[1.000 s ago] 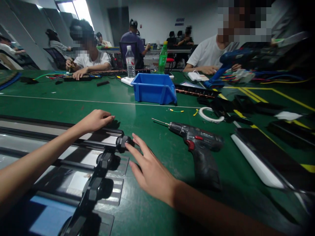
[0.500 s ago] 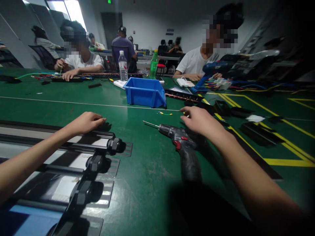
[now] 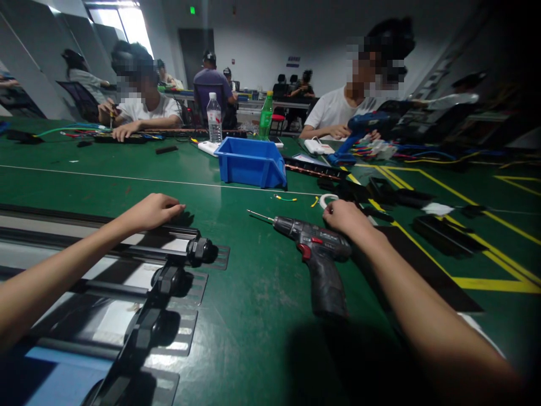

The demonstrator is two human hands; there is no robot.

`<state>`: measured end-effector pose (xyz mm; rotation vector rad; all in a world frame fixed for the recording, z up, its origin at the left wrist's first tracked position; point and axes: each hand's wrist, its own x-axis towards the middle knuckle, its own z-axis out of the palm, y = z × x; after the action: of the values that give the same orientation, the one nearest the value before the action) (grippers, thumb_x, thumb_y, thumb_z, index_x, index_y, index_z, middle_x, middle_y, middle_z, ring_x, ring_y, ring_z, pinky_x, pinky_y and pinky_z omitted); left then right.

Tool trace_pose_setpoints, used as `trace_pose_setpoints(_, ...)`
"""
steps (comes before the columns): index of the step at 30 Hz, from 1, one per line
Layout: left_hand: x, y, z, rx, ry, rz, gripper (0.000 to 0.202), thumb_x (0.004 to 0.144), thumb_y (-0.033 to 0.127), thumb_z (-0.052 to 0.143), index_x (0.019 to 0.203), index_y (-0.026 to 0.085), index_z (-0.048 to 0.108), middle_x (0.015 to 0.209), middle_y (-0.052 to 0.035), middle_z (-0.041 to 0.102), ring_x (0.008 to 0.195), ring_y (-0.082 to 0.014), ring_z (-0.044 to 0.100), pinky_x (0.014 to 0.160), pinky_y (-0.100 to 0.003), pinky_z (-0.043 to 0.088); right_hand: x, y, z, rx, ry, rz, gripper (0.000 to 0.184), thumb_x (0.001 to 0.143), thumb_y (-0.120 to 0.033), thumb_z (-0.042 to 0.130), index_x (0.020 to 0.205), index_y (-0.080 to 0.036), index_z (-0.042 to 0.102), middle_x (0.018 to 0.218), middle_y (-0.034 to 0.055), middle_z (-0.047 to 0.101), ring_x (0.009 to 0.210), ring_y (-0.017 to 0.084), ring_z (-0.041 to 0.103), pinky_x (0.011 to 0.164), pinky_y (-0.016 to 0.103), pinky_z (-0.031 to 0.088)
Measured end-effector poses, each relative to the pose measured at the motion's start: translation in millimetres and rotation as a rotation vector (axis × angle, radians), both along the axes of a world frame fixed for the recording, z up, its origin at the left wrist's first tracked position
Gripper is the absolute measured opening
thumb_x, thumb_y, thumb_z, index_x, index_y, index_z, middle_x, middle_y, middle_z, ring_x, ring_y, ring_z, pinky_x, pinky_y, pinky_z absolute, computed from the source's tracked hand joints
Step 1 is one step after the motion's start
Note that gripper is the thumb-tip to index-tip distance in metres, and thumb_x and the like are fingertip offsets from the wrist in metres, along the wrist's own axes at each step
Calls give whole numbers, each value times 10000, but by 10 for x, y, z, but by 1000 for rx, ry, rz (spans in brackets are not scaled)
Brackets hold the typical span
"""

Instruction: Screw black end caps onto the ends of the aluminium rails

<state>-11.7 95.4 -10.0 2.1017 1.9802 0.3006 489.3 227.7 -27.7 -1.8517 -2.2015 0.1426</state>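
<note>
My left hand [image 3: 155, 212] rests over the far end of the black-railed frame [image 3: 127, 248], fingers loosely bent, thumb and fingers apart, and nothing seen in it. The frame's near end carries several black cable glands [image 3: 169, 279] and slotted metal tabs [image 3: 218, 258]. My right hand [image 3: 343, 216] is closed, fingertips curled at the near edge of a white ring [image 3: 328, 198]; part of the ring is hidden behind the fingers. Just below that hand lies a black and red power drill [image 3: 323, 276] with a long bit pointing left. Two short yellow-green wire pieces [image 3: 286, 198] lie nearby.
Beyond my hands stand a blue bin [image 3: 252, 169], a clear bottle [image 3: 214, 119] and a green bottle [image 3: 265, 117]. A blue drill [image 3: 353, 135] stands at the back right. Black parts [image 3: 443, 231] lie on the right. Two people sit working across the table.
My right hand has drawn back toward me and to the right, its fingers curling in; the white ring and a yellow wire piece now show. My left hand stays in place.
</note>
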Motion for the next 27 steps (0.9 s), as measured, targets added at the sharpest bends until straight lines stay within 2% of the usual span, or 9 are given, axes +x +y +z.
trace_pose_setpoints(3, 0, 1, -2, 6, 5, 4, 520, 942, 603, 459, 789, 182, 723, 686, -44, 710, 618, -192, 619, 578, -269, 351, -45, -31, 80, -13, -15, -23, 126, 813, -210, 665, 698, -157, 671, 732, 127, 717, 727, 262, 688, 723, 392, 518)
trace_pose_setpoints(6, 4, -1, 0, 16, 11, -2, 518, 941, 596, 459, 760, 182, 712, 664, -44, 696, 598, -186, 593, 565, -271, 330, -200, -125, 261, -18, 53, 65, 153, 825, -227, 634, 689, -170, 677, 715, 128, 721, 691, 253, 679, 674, 351, 492)
trace_pose_setpoints(8, 6, -1, 2, 21, 12, -16, 515, 944, 585, 455, 748, 180, 706, 653, -46, 686, 585, -182, 576, 561, -273, 319, -375, -229, 389, -30, 143, 163, 159, 867, -258, 601, 793, -164, 706, 732, 99, 737, 677, 223, 685, 660, 318, 491)
trace_pose_setpoints(10, 8, 0, 2, 22, 6, -23, 509, 946, 572, 455, 747, 177, 708, 650, -48, 685, 579, -179, 569, 561, -275, 317, -574, -349, 473, -36, 246, 267, 215, 912, -277, 555, 977, -148, 714, 793, 82, 758, 695, 196, 701, 662, 285, 500)
trace_pose_setpoints(13, 10, 2, -1, 25, 4, -18, 509, 943, 564, 459, 721, 174, 700, 637, -49, 681, 557, -172, 549, 551, -279, 305, -816, -495, 475, -20, 344, 389, 281, 927, -284, 553, 1123, -156, 708, 922, 74, 776, 788, 190, 713, 711, 279, 506)
trace_pose_setpoints(16, 16, 1, -3, 29, 10, -14, 515, 943, 569, 458, 709, 175, 693, 620, -45, 668, 542, -167, 529, 544, -284, 293, -923, -545, 386, 0, 384, 453, 223, 906, -285, 601, 1031, -182, 755, 1014, 65, 779, 897, 206, 703, 805, 305, 497)
trace_pose_setpoints(18, 24, 1, -2, 32, 11, -11, 517, 945, 576, 457, 725, 175, 698, 619, -43, 663, 542, -168, 530, 544, -285, 294, -938, -542, 344, 15, 408, 454, 210, 908, -317, 611, 956, -175, 758, 967, 66, 776, 870, 209, 690, 786, 313, 484)
trace_pose_setpoints(22, 44, 6, 1, 40, 11, -11, 513, 948, 566, 462, 716, 167, 686, 613, -47, 652, 547, -166, 533, 547, -287, 292, -976, -558, 379, 38, 467, 428, 282, 913, -424, 618, 847, -162, 699, 772, 51, 713, 699, 183, 619, 630, 294, 422)
trace_pose_setpoints(27, 52, 7, -5, 56, -3, -15, 499, 948, 536, 470, 697, 159, 678, 618, -59, 652, 563, -170, 546, 559, -288, 303, -1191, -653, 512, -4, 513, 490, 184, 911, -335, 606, 929, -158, 651, 834, 60, 717, 723, 167, 649, 641, 265, 477)
